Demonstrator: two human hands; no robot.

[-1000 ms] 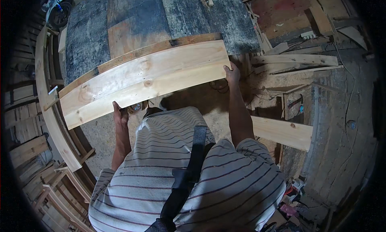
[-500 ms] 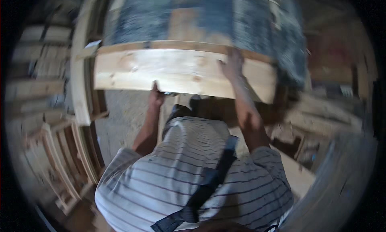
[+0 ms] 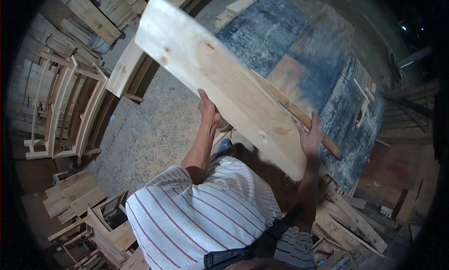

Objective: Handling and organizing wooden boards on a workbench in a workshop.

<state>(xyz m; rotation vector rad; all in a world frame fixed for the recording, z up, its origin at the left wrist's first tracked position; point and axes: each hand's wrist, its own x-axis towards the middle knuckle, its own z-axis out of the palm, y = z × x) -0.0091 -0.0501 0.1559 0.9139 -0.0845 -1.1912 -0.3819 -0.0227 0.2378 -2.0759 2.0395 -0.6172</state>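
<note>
A long, wide pale wooden board with several knots slants across the middle, from the upper left down to the lower right. My left hand grips its near long edge, thumb on top and fingers hidden underneath. My right hand holds the far edge towards the right end, thumb on the face. Just beyond the board, a narrow brown wooden strip lies on the worn dark blue worktable, close to the fingers of my right hand.
Wooden frames stand at the left on a speckled concrete floor. Stacked planks lie at the upper left. Small offcuts rest on the worktable's right part. Scrap boards are heaped at the lower right.
The board has turned from nearly level to a steep slant, its left end now farther away and its right end nearer. Both hands still hold it. The whole view has swung round.
</note>
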